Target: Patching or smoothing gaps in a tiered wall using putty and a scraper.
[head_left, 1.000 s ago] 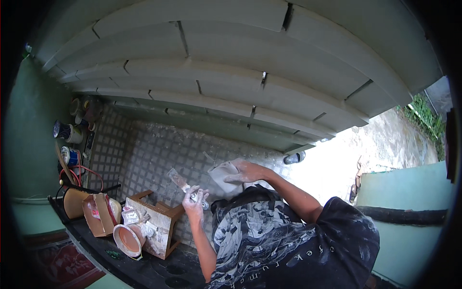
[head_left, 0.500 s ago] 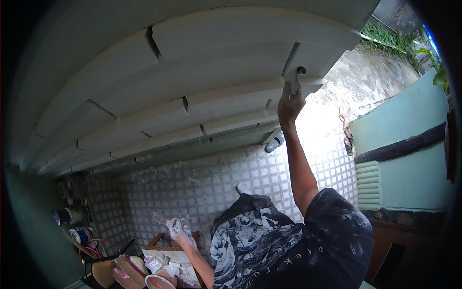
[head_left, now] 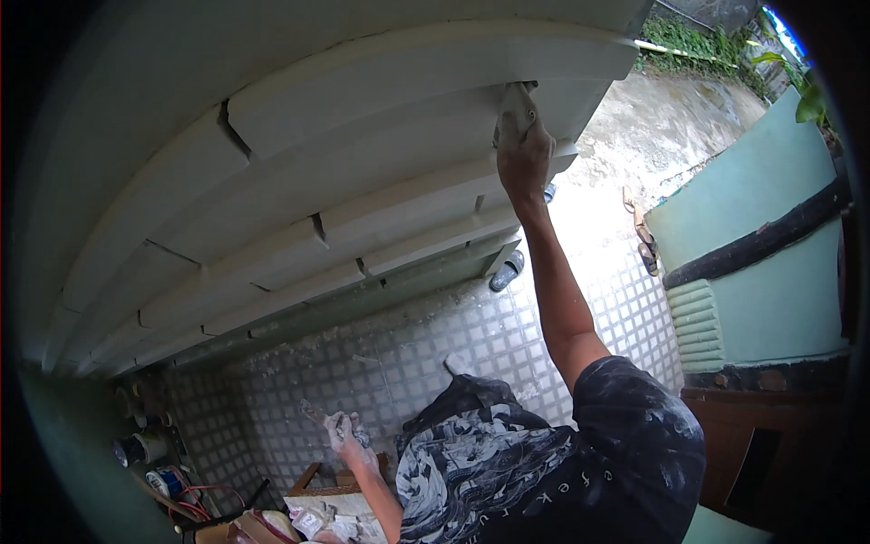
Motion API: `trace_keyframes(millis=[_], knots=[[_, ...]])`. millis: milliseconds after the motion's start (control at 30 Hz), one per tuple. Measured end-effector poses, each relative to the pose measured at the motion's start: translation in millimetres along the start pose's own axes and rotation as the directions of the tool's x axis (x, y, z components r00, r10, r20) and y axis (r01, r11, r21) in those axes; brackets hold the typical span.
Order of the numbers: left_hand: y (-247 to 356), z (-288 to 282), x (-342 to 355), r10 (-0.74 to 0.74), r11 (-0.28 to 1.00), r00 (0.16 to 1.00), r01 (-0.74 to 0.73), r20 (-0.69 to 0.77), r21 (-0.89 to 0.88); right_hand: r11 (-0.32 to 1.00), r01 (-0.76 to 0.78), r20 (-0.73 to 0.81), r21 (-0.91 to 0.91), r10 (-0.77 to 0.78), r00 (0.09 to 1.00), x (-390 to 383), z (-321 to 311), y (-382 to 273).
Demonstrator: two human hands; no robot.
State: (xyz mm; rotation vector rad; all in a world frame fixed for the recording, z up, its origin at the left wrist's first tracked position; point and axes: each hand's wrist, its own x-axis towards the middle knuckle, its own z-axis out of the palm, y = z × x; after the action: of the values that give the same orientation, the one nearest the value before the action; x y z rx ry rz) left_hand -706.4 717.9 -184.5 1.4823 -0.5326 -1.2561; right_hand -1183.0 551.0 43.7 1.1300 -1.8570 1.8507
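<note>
My right hand (head_left: pixel 526 168) is raised at the end of a stretched arm and closed round a pale scraper (head_left: pixel 519 111) with a small hole in it. The scraper's tip meets the white block-patterned wall (head_left: pixel 381 118), at a joint under the upper ledge. Low on the left, my left hand (head_left: pixel 347 433), coated with white paste, is closed round a putty knife (head_left: pixel 313 411). Its smeared blade sticks out past the fingers, and its handle is hidden in the hand.
Below my left hand stands a paper-covered stool (head_left: pixel 335 504) with white-smeared things on it. Pots and spools (head_left: pixel 145 446) line the left wall. A dark slipper (head_left: pixel 507 271) lies at the wall's foot on the checkered floor (head_left: pixel 426 337). A green wall (head_left: pixel 761 236) rises at right.
My right hand has moved up and left along the wall with the scraper, which now covers the joint below the upper ledge. My left hand has shifted slightly right with the putty knife.
</note>
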Motion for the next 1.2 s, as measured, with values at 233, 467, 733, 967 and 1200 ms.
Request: trace_keyframes(millis=[233, 467, 733, 967, 1200], knots=[[34.7, 37.1, -24.6, -0.048, 0.996, 0.994, 0.040, 0.099, 0.079, 0.978, -0.149, 0.131, -0.148, 0.169, 0.977, -1.6, -18.1, 29.9], [16.4, 20.3, -16.3, 0.016, 0.997, 0.998, -0.020, 0.056, 0.078, 0.962, -0.208, 0.231, -0.178, 0.246, 0.941, -9.2, -89.0, 56.0], [18.9, 36.7, -17.3, 0.027, 0.999, 0.999, -0.028, 0.027, 0.045, 0.922, 0.022, 0.044, -0.387, -0.006, 0.999, 6.0, -45.4, 99.4], [18.0, 52.8, -9.1, -0.061, 0.997, 0.998, 0.059, 0.018, 0.057, 0.991, 0.127, 0.375, -0.051, -0.099, 0.922, -92.9, -55.5, 57.4], [9.1, 42.9, -22.3, -0.040, 0.999, 0.999, 0.041, -0.027, 0.018, 0.792, -0.611, 0.289, 0.024, 0.579, 0.762, -191.2, -38.0, 183.5]])
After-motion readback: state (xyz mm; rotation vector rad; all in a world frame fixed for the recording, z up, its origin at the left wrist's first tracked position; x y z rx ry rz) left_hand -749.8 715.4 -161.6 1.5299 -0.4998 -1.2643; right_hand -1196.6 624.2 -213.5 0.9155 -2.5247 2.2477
